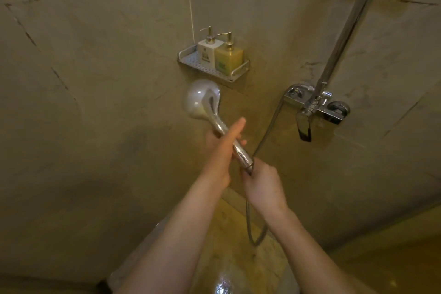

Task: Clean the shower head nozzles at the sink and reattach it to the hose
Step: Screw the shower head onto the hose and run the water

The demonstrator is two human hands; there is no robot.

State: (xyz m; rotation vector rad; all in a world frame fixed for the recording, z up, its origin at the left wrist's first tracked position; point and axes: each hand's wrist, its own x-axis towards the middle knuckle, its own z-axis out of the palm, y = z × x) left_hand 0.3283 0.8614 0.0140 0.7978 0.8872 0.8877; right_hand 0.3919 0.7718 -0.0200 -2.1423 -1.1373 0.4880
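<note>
A chrome shower head (201, 102) points away from me, its round back showing and its nozzle face hidden. My left hand (220, 150) grips the middle of its handle, index finger stretched along it. My right hand (261, 186) is closed around the handle's lower end where the hose nut sits. The grey hose (268, 131) runs from that end up to the wall mixer and also loops down below my right wrist.
A chrome mixer tap (315, 105) with a lever hangs on the right wall under a riser pipe (346, 31). A perforated metal shelf (207, 69) in the corner carries a white pump bottle (208, 51) and a yellow pump bottle (229, 58). Tiled walls close in on both sides.
</note>
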